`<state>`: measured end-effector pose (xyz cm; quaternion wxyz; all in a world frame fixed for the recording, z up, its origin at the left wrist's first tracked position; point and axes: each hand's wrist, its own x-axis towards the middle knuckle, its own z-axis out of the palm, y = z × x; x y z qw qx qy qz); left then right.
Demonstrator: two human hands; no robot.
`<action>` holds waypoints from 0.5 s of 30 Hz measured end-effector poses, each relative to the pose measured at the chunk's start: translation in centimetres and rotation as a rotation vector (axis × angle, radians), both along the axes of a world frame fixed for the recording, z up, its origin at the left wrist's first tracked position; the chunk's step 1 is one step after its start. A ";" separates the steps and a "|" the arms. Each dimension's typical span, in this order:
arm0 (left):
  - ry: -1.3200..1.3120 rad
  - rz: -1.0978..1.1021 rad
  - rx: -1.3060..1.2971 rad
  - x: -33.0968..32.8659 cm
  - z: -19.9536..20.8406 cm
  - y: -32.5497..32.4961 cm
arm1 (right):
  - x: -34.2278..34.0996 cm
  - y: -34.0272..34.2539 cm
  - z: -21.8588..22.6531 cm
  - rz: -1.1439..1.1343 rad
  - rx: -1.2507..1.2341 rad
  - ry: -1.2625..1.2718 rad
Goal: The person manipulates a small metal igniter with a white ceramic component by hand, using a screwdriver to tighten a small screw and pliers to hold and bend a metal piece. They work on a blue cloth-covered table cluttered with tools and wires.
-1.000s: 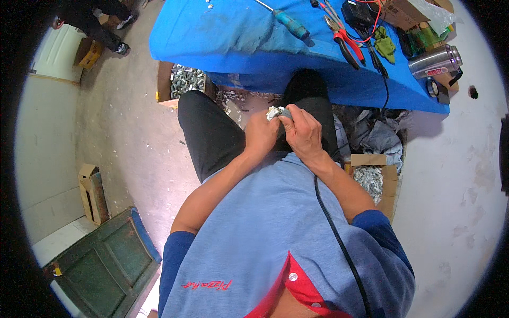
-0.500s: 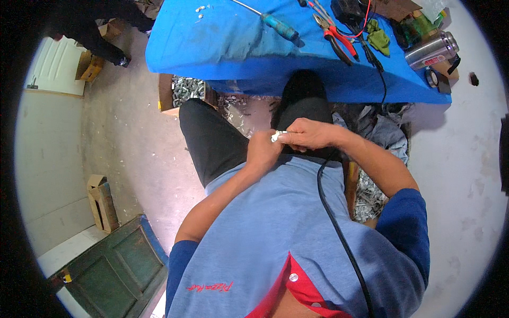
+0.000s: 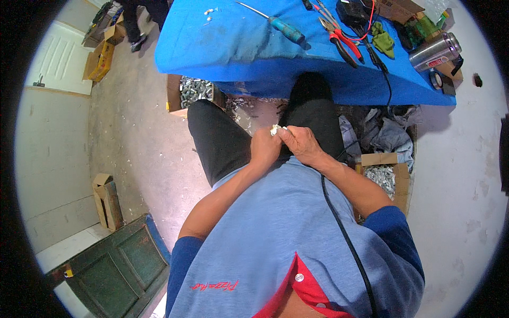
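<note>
White, small and uneven in outline, a piece is held over the lap, well apart from the worktop. It is clasped in the left hand, at the top of the curled fist; the right hand is pressed close beside it, thumb toward the piece, but whether its fingers are closed on anything cannot be told. Most of the piece is hidden by the fingers. A black cord is draped over the shirt, inside the right forearm. Below the worktop's near edge, a carton filled with small grey metal parts is seen to the left, and another carton of silvery parts is placed beside the right forearm. On the blue covering, a screwdriver is laid near the middle, red-handled pliers and a green cloth farther right. By the near right corner, a metal flask and a tape roll are set.
</note>
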<state>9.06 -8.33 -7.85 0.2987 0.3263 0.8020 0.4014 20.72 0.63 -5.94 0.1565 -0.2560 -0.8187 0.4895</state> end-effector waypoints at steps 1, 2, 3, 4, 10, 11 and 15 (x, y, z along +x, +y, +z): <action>-0.002 0.016 -0.009 -0.1 -0.3 0.1 | -0.2 -0.2 -0.5 -0.026 -0.026 0.015; 0.007 0.012 -0.004 -0.3 -0.5 0.1 | -0.4 -0.3 -1.0 -0.051 -0.052 0.030; 0.016 0.009 0.001 -0.5 -0.5 0.3 | -0.7 -0.4 -1.4 -0.076 -0.078 0.045; 0.026 0.006 0.005 -0.6 -0.5 0.4 | -0.9 -0.2 -1.6 -0.084 -0.130 0.041; -0.005 0.001 0.054 -1.5 -0.1 2.2 | -1.2 2.5 -1.2 0.015 -0.274 -0.006; -0.025 -0.011 0.069 -1.7 -0.4 2.3 | -1.2 3.5 -1.3 0.069 -0.350 -0.030; -0.148 -0.131 0.082 -1.4 2.5 3.0 | -0.7 6.8 0.8 0.168 -0.502 -0.124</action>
